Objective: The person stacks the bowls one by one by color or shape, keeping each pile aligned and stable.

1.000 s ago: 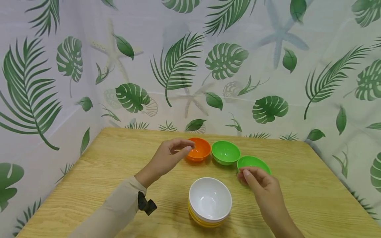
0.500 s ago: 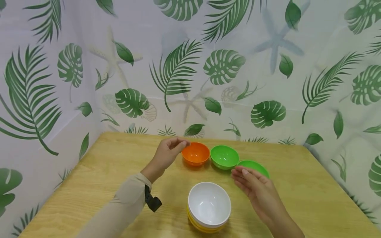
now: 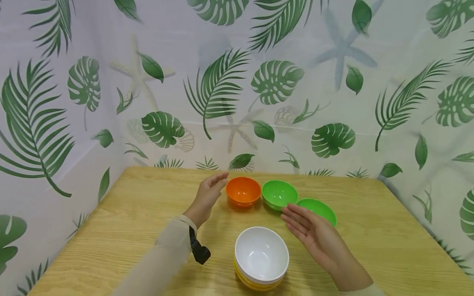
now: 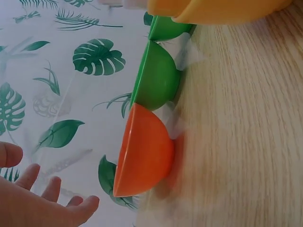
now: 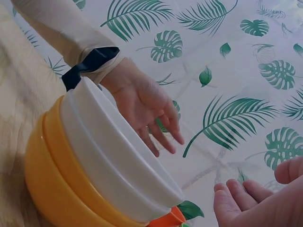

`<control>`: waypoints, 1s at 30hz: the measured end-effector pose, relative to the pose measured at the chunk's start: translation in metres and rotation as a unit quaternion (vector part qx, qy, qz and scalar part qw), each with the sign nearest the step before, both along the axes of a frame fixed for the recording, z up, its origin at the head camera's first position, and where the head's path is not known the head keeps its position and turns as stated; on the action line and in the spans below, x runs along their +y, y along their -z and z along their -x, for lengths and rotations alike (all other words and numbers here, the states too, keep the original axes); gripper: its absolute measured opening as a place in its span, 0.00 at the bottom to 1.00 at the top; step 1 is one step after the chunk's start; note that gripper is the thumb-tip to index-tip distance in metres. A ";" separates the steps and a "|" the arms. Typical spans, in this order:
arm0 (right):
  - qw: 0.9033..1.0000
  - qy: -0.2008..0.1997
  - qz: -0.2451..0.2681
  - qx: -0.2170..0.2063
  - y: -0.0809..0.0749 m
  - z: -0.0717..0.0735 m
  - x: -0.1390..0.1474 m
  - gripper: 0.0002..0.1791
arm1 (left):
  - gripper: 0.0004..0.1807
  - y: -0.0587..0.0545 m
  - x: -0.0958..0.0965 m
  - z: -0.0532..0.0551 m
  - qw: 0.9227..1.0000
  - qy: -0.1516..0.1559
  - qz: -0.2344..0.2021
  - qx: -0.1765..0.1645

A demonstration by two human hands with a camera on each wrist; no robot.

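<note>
My left hand (image 3: pixel 206 198) hovers with relaxed, spread fingers just left of an orange bowl (image 3: pixel 243 192); nothing is in it. My right hand (image 3: pixel 317 235) is held palm inward, fingers straight, and overlaps the edge of the right green bowl (image 3: pixel 321 210) in the head view. Between and nearer than the hands stands a stack of bowls, with a white bowl (image 3: pixel 261 255) on top and yellow bowls (image 3: pixel 255 284) beneath. In the right wrist view the stack shows white bowls (image 5: pixel 118 151) nested in yellow bowls (image 5: pixel 52 175). Another green bowl (image 3: pixel 279 195) sits beside the orange one.
All the bowls stand upright on a wood-grain table (image 3: pixel 148 222). The orange and green bowls form a row toward the back. A leaf-printed white cloth (image 3: pixel 222 156) rises behind the table and along its sides. A black strap with a small device (image 3: pixel 200 250) is on the left wrist.
Fingers of both hands have straightened and opened out. The right hand has shifted slightly left, uncovering more of the right green bowl; the left has drawn back from over the orange bowl. The bowls stay put.
</note>
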State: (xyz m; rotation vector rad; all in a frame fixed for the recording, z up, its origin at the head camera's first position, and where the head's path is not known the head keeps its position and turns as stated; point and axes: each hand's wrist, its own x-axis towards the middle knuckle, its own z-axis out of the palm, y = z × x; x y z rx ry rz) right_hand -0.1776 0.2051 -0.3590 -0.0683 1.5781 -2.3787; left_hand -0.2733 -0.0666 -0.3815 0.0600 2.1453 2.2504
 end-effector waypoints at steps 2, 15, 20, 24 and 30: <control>1.000 -0.005 -0.003 -0.008 0.001 0.002 0.000 0.27 | 0.22 0.006 0.001 0.003 1.000 -0.002 -0.014 -0.020; 0.999 -0.028 -0.007 -0.017 0.010 0.010 0.001 0.30 | 0.29 0.035 0.012 0.022 0.994 0.008 -0.051 -0.092; 0.999 -0.029 -0.003 -0.021 0.013 0.013 0.001 0.31 | 0.31 0.045 0.018 0.027 0.995 -0.031 -0.052 -0.076; 0.999 -0.031 -0.004 -0.023 0.016 0.015 0.001 0.31 | 0.32 0.054 0.022 0.031 0.993 -0.030 -0.066 -0.093; 0.999 -0.033 -0.008 -0.028 0.021 0.017 0.001 0.33 | 0.33 0.058 0.026 0.031 0.992 -0.029 -0.074 -0.095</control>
